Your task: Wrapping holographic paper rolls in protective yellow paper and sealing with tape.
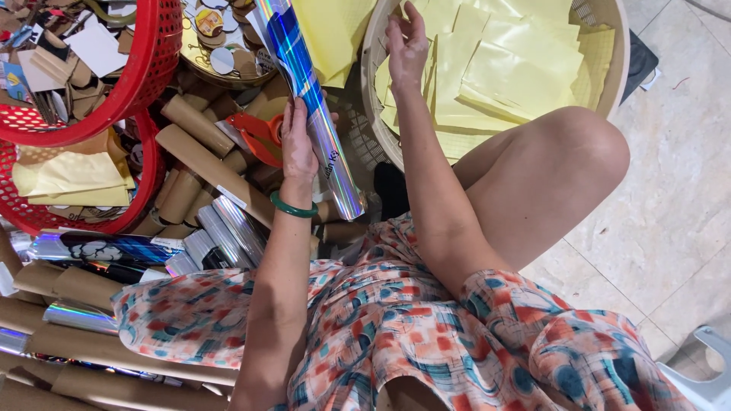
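Left hand (298,144) grips a holographic foil roll (308,99) loosely; it could slip while right hand (407,46), fingers spread, presses yellow sheets (502,68).

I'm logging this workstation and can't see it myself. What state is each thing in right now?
Left hand: gripping the shiny foil roll.
Foil roll: rolled up, held slanted.
Right hand: fingers on yellow sheets.
Yellow sheets: loose, piled in the beige basket.
Cardboard tubes: bare, lying heaped.
Red baskets: full of scraps.

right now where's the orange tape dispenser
In the head view, the orange tape dispenser lies left of centre on the cardboard tubes, just left of the left hand holding the holographic foil roll.
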